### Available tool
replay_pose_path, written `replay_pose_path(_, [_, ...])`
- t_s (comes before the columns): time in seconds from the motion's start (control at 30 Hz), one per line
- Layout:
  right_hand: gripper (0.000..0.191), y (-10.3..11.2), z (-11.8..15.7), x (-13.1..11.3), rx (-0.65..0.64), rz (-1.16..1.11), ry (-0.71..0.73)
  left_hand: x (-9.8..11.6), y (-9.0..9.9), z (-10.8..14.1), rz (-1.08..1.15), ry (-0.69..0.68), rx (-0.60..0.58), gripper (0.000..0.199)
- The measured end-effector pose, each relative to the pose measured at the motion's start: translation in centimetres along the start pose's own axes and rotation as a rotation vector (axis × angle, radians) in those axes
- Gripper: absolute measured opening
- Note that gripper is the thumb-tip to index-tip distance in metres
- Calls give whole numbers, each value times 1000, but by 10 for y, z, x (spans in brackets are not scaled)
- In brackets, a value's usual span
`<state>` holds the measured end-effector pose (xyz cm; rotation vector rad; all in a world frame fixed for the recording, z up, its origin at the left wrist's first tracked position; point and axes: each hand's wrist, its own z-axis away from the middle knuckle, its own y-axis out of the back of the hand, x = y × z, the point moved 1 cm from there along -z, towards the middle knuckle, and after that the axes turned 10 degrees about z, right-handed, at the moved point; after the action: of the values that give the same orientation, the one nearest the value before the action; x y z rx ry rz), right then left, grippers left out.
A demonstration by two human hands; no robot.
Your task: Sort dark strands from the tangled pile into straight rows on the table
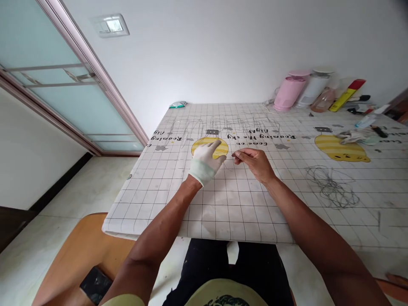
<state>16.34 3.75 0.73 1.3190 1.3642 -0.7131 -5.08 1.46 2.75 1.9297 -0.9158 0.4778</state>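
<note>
My left hand, in a white glove with a pale green cuff, is over a yellow striped balloon print on the tablecloth. Its thumb and fingers are apart, and nothing shows between them. Just to the right, my bare right hand pinches thumb against fingertips; what it holds is too small to make out. A loose tangle of thin dark wire lies on the table to the right. Along the back, many thin wire-like strands are laid out in a row.
The white checked tablecloth covers the table. At the back right stand a pink cylinder, a white one and a yellow-red box. A crumpled glove lies near a spray bottle. A phone rests on a wooden seat.
</note>
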Motion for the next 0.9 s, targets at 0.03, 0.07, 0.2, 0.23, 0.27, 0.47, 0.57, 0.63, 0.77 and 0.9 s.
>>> replay_pose_path(0.03, [29,0,1,0,-15,43,-5,-1,-4,1,-57,-37,-58,37])
replay_pose_path(0.07, [30,-1,2,-1,-37,83,-9,-3,-7,3,-101,-62,-117,30])
replay_pose_path(0.2, [32,-4,5,-2,-124,158,-27,-12,-20,10,-157,-111,-297,25])
replay_pose_path(0.23, [31,-4,5,-2,-128,153,-35,-15,-21,11,-156,-112,-303,27])
replay_pose_path(0.27, [32,-5,6,-1,-124,141,-41,-17,-22,12,-155,-108,-289,28])
replay_pose_path(0.47, [29,-8,13,4,13,247,32,-19,-26,15,-107,-67,-205,31])
replay_pose_path(0.57, [26,-10,16,5,67,376,102,-18,-26,15,-91,-29,-208,31])
replay_pose_path(0.63, [26,-11,16,6,85,444,165,-17,-24,15,-63,-3,-205,28])
replay_pose_path(0.77, [27,-6,14,9,52,537,300,-20,-19,14,-8,6,-235,26])
replay_pose_path(0.9, [25,5,10,12,-73,618,353,-26,-17,12,-43,-38,-302,26])
